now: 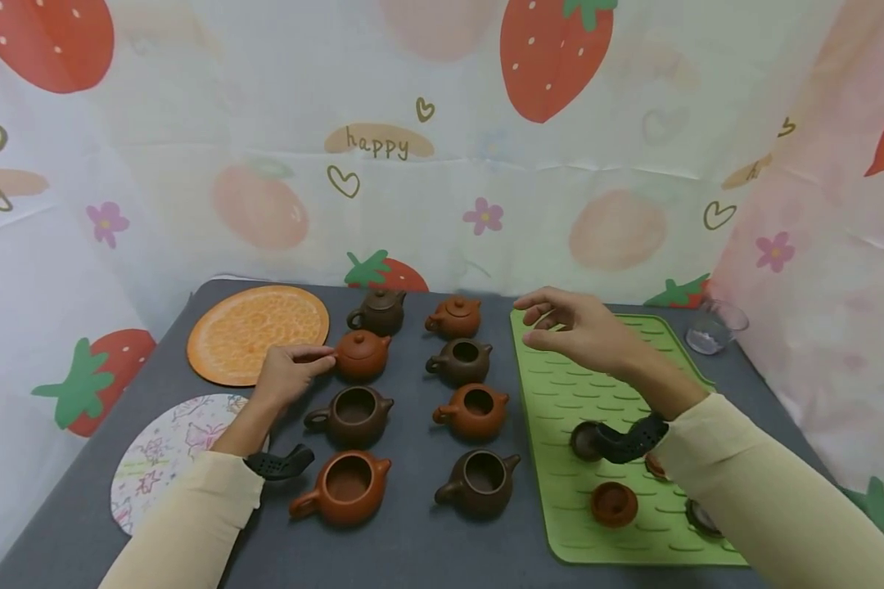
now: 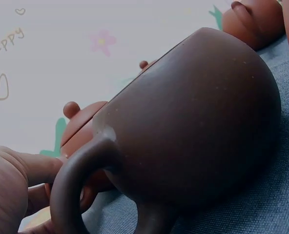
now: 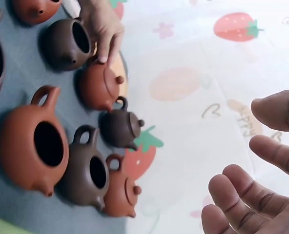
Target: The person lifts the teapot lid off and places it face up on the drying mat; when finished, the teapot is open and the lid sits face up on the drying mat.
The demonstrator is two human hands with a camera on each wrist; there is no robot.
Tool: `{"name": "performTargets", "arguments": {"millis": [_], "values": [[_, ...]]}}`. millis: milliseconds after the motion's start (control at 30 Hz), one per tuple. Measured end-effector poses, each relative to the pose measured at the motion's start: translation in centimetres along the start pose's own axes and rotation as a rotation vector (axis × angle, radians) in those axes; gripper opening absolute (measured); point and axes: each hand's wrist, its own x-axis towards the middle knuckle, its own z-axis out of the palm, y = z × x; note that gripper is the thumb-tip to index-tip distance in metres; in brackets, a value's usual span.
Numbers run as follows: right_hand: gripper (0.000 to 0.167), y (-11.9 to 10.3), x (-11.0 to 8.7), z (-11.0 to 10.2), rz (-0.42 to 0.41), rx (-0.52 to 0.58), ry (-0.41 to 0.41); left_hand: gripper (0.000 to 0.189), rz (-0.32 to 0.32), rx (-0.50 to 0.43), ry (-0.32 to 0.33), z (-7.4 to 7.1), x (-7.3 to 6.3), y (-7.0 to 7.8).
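My left hand (image 1: 286, 380) pinches the handle of a lidded red-brown teapot (image 1: 363, 358), second from the back in the left row. In the left wrist view a dark brown open teapot (image 2: 193, 117) fills the foreground and partly hides that grip. Behind the held pot stands a lidded dark teapot (image 1: 383, 311). Over the back of the green mat (image 1: 560, 523) hovers my right hand (image 1: 576, 329), fingers loosely bent with nothing between them. The right wrist view shows its spread fingertips (image 3: 237, 180) and the left hand at the pot beyond.
Lidless teapots, including a red-brown one (image 1: 349, 488) and a dark one (image 1: 479, 484), stand in two rows. A lidded red-brown teapot (image 1: 457, 317) ends the right row. Several lids, one red-brown lid (image 1: 614, 504) among them, lie on the mat. A glass pitcher (image 1: 710, 329) stands back right; round placemats (image 1: 258, 331) lie left.
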Motion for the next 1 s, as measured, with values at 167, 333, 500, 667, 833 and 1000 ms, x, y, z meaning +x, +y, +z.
{"name": "performTargets", "arguments": {"millis": [167,333,500,667,833,1000], "values": [[0.038,-0.2,1.7,1.1,-0.015,0.034,0.000,0.029,0.011,-0.001,0.001,0.0,0.0,0.0],[0.037,-0.7,3.5,2.5,-0.028,0.066,-0.016,0.029,0.006,0.025,0.008,-0.1,-0.2,0.1],[0.035,-1.1,5.2,3.7,-0.033,0.113,-0.026,0.029,0.006,0.043,0.003,-0.1,-0.1,-0.1],[0.037,-1.4,6.9,5.1,-0.029,0.139,-0.034,0.028,0.015,0.045,0.003,0.0,-0.1,-0.2],[0.036,-1.5,8.5,6.6,-0.037,0.173,-0.057,0.027,0.017,0.040,0.013,0.0,-0.3,-0.2],[0.035,-1.5,9.9,7.8,-0.037,0.166,-0.057,0.026,0.027,0.038,0.017,0.2,-0.3,-0.1]]}}
